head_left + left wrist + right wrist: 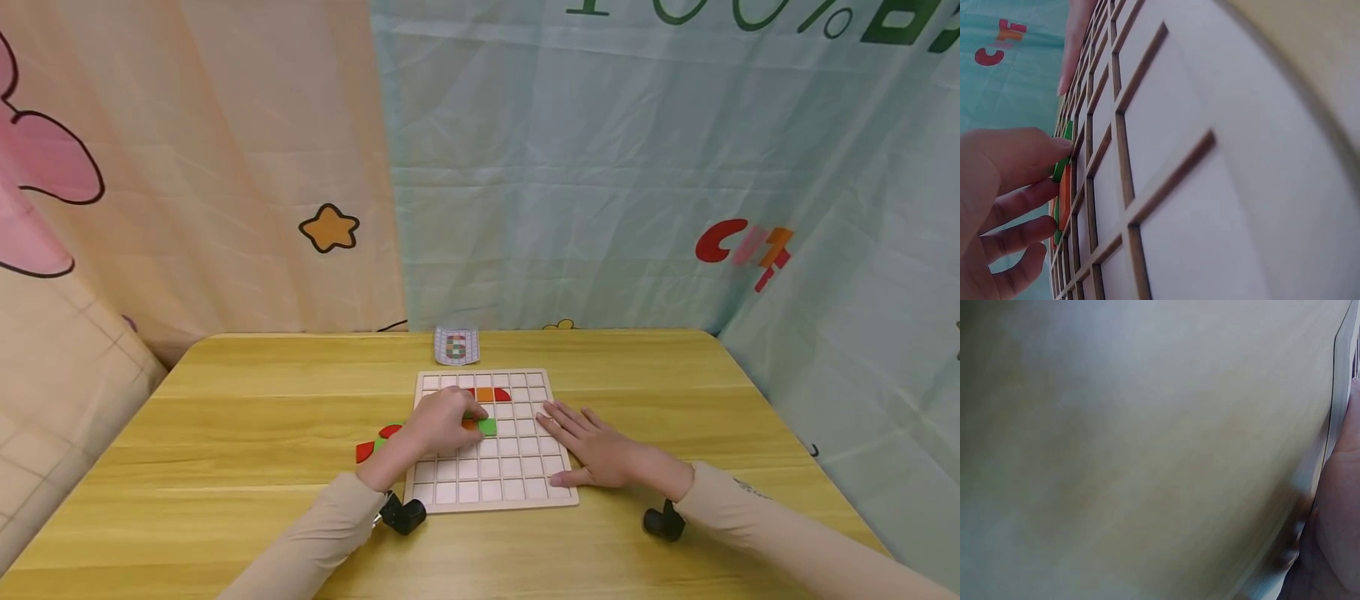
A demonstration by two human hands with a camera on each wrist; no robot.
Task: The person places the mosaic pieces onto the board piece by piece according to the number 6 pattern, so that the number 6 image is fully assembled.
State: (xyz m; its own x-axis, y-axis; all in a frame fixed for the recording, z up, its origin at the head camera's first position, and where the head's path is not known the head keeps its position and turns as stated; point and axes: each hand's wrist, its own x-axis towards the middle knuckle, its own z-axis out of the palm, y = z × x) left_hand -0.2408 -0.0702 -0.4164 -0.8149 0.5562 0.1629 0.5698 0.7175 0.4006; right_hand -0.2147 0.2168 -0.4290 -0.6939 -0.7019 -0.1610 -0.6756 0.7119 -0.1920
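My left hand reaches over the left half of a pale wooden grid board. Between its thumb and index finger it pinches a green tile, low over the grid; part of the tile is hidden by the fingers. Close by lie an orange tile and a green square tile. Farther up the board sit an orange square and a red rounded-corner tile. My right hand lies flat with fingers spread, resting on the board's right edge.
Loose red tiles and a green one lie left of the board, partly behind the left forearm. A printed pattern card lies behind the board. Patterned curtains hang around the wooden table.
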